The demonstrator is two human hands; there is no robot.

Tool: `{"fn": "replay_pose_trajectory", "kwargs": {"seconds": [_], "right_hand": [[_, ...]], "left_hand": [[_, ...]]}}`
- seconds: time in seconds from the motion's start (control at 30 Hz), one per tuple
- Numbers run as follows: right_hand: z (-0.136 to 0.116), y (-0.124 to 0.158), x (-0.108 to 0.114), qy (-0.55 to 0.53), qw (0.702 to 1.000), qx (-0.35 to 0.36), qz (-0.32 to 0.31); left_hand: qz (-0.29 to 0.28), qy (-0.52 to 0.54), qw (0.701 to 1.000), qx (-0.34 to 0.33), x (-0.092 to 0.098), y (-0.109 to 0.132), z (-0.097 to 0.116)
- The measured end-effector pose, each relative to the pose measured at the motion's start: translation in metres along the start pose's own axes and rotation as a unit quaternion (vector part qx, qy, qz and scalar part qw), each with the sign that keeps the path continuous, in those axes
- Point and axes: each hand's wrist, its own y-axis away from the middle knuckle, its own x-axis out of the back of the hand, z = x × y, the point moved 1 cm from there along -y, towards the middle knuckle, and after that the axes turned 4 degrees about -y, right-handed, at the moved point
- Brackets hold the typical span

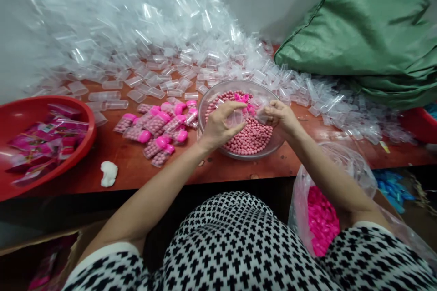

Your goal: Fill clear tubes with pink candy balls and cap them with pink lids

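Over the bowl [208, 143] of pink beads [247, 138], my left hand [218, 123] curls its thumb and fingers around a clear plastic tube [235, 119]. My right hand [280, 116] pinches another clear plastic piece [262, 112], its shape blurred, close to the left one. Bright pink flower-like pieces [243, 98] show between and just beyond the hands; whether they lie on the beads or are held, I cannot tell. To the left of the bowl lies a group of bead-filled tubes [157, 123] with pink caps.
A large heap of clear tubes [191, 32] spreads along the back. At left stands a red basin [89, 134] of pink packets, with a white lump [109, 173] beside it. A green sack [355, 32] rests back right; a plastic bag of pink caps [322, 223] is below the table edge.
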Motion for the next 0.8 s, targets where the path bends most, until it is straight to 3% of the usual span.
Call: {"fn": "replay_pose_trajectory", "kwargs": {"seconds": [0.27, 0.37, 0.57, 0.7, 0.8], "right_hand": [[-0.005, 0.023, -0.067, -0.132, 0.989, 0.039, 0.05], [0.002, 0.032, -0.078, -0.181, 0.982, 0.022, 0.039], [0.013, 0.04, -0.077, -0.185, 0.978, -0.077, -0.054], [0.016, 0.036, -0.068, -0.148, 0.983, -0.035, -0.103], [0.013, 0.032, -0.059, -0.057, 0.992, 0.049, -0.098]], "left_hand": [[0.127, 0.029, 0.991, -0.008, -0.027, 0.004, 0.016], [0.137, 0.04, 0.99, -0.002, -0.029, 0.003, 0.016], [0.087, 0.085, 0.992, 0.011, -0.011, 0.007, 0.01], [0.065, 0.123, 0.99, 0.007, -0.002, 0.011, 0.01], [0.054, 0.095, 0.994, 0.026, -0.004, 0.014, 0.009]]}}
